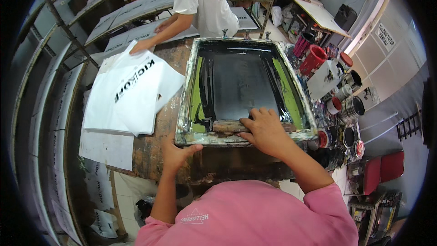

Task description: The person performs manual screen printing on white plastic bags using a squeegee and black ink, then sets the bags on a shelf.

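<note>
— Where is the squeegee (230, 126) now?

— At the near end of the printing frame (191, 82), lying across the dark mesh. The right hand (264, 132) rests on top of it, fingers curled down over the wooden handle. The left hand (178, 154) grips the frame's near left corner, thumb on the rim, fingers hidden under it, so I can't tell how tightly.

— How should the stroke go?

— I'd say keep even pressure along the whole blade and hold the frame flat on the bench (168, 123) so it can't shift.

— Anything close by?

— White printed bags (132, 91) are stacked toward the bench's left edge, where another person's hand (142, 45) touches them. Paint pots (350, 107) crowd the right edge.
</note>
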A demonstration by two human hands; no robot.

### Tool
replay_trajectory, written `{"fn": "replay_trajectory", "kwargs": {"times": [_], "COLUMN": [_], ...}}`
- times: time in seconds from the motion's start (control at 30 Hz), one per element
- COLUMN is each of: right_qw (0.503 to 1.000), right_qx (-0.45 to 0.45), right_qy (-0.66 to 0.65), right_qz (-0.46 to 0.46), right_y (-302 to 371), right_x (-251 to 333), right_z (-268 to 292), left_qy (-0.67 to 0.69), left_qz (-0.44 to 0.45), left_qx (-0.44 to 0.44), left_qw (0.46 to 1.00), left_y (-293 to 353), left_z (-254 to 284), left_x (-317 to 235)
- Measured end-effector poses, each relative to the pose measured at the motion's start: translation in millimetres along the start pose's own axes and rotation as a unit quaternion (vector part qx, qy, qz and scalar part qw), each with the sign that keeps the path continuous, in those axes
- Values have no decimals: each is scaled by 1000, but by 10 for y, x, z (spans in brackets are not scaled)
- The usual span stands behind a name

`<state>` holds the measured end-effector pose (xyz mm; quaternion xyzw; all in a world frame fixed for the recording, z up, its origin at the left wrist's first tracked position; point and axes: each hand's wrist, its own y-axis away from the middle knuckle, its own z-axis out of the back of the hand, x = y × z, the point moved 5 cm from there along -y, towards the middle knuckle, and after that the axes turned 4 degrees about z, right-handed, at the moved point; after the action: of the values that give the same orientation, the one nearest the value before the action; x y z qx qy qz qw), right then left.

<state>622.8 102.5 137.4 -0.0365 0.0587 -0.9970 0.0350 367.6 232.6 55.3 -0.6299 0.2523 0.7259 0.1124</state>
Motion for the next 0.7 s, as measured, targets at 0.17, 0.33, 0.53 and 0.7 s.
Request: {"fn": "replay_trajectory", "kwargs": {"times": [0.17, 0.33, 0.53, 0.7], "right_qw": [993, 994, 996, 994], "right_qx": [-9, 28, -52, -99], "right_qy": [-119, -106, -69, -43], "right_qz": [-24, -25, 19, 20], "right_y": [187, 237, -413, -1292], "right_x": [47, 151, -345, -1048], "right_z": [-677, -1060, -1176, -1360], "left_qy": [-239, -344, -338, -342], "left_qz": [-140, -129, -134, -115], "left_qx": [-98, -83, -94, -82], "left_qw": [956, 926, 927, 929], "left_y": [-54, -94, -83, -69], "left_z": [102, 108, 113, 125], "left_x": [718, 851, 892, 877]}}
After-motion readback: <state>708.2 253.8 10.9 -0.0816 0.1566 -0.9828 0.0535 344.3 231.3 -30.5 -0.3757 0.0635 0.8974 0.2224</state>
